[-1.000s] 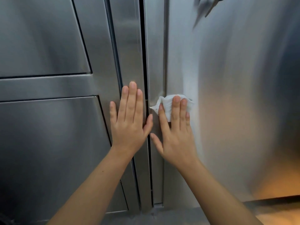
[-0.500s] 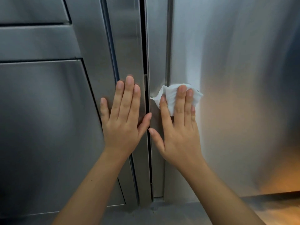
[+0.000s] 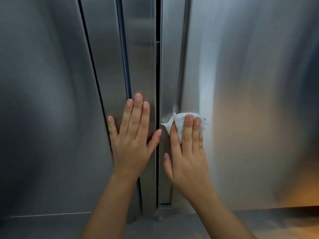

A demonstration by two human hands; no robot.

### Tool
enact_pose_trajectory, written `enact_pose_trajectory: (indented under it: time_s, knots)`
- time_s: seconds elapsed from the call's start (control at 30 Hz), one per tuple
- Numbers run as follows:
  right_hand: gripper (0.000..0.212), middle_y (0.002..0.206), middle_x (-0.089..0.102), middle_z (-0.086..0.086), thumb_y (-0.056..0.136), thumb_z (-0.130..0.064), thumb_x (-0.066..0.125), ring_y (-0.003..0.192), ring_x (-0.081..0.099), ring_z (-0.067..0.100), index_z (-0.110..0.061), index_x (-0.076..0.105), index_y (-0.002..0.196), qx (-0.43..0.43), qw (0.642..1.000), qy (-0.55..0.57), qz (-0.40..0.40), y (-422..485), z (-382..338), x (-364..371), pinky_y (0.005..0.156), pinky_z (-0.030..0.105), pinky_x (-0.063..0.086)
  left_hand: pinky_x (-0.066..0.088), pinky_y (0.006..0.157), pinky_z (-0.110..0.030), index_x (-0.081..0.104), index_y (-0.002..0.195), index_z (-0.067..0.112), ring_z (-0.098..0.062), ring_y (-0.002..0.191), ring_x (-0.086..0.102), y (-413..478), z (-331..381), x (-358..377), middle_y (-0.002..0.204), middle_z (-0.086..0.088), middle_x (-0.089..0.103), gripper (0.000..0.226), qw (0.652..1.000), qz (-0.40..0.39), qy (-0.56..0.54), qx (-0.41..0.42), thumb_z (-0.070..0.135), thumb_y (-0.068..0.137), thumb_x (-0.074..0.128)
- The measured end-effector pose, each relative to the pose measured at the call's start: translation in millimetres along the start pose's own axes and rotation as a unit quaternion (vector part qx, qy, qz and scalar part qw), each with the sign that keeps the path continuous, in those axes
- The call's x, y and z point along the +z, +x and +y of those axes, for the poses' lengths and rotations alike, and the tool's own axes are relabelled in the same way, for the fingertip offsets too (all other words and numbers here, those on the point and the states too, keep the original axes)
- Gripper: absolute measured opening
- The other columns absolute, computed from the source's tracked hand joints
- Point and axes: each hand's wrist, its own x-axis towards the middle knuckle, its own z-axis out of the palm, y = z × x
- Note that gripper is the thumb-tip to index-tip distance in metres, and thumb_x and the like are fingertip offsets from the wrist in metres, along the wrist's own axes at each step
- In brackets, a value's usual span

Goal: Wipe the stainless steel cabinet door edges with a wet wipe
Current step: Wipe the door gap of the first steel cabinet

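Nothing readable here tbh. No lettering, labels, brand marks or numbers show up on the steel cabinet doors (image 3: 51, 100), and the wipe (image 3: 180, 124) is plain white with just a few tiny dark specks, too small to make out as any kind of writing.

I see dim, soft light: a pale glare streak down the right cabinet door (image 3: 205, 87), orange glow near right, lines bowed at the edges.
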Motion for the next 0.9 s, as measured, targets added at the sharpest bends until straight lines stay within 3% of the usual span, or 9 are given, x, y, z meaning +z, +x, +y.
enact_pose_trajectory:
  time_s: [0.1, 0.3, 0.53, 0.77, 0.9]
  knots:
    - [0.06, 0.145, 0.012, 0.029, 0.084, -0.023, 0.042, 0.138, 0.009, 0.04, 0.0, 0.031, 0.138, 0.005, 1.0, 0.003, -0.017, -14, -2, 1, 0.114, 0.048, 0.011, -0.004, 0.114, -0.043, 0.007, 0.146, 0.012, -0.009, 0.143, -0.005, -7, 1, -2, 0.154, 0.007, -0.02, 0.063, 1.0, -0.018, -0.011, -0.007, 0.046, 0.099, 0.032]
    - [0.073, 0.149, -0.004, 0.024, 0.083, -0.027, 0.049, 0.141, -0.008, 0.035, -0.002, 0.021, 0.145, 0.01, 1.0, 0.023, 0.018, 28, 4, -8, 0.116, 0.048, 0.006, -0.005, 0.114, -0.045, -0.009, 0.148, 0.019, -0.009, 0.143, -0.008, -8, 1, -4, 0.154, 0.008, -0.021, 0.068, 0.998, -0.041, -0.053, -0.011, 0.046, 0.098, 0.028]
    - [0.073, 0.149, 0.003, 0.026, 0.084, -0.04, 0.046, 0.14, 0.0, 0.037, -0.006, 0.023, 0.144, 0.02, 0.999, 0.015, -0.026, -9, -1, 1, 0.109, 0.054, 0.01, -0.008, 0.113, -0.044, -0.012, 0.148, 0.021, -0.008, 0.142, -0.011, -7, 3, -6, 0.153, 0.01, -0.023, 0.071, 0.996, -0.054, -0.061, -0.021, 0.044, 0.096, 0.031]
    - [0.076, 0.152, -0.005, 0.02, 0.088, -0.05, 0.044, 0.142, -0.006, 0.035, -0.008, 0.021, 0.147, 0.019, 0.999, 0.037, -0.001, 16, 6, -5, 0.116, 0.047, 0.006, -0.01, 0.112, -0.043, -0.014, 0.147, 0.021, -0.007, 0.141, -0.013, -7, 2, -7, 0.152, 0.011, -0.026, 0.072, 0.995, -0.065, -0.068, -0.02, 0.044, 0.096, 0.031]
    - [0.078, 0.152, -0.003, 0.021, 0.085, -0.049, 0.046, 0.142, -0.003, 0.038, -0.006, 0.022, 0.146, 0.027, 0.998, 0.028, -0.046, -15, -1, 3, 0.116, 0.047, 0.006, -0.01, 0.112, -0.043, -0.014, 0.147, 0.02, -0.008, 0.141, -0.013, -7, 2, -6, 0.152, 0.01, -0.026, 0.072, 0.996, -0.064, -0.057, -0.021, 0.045, 0.097, 0.031]
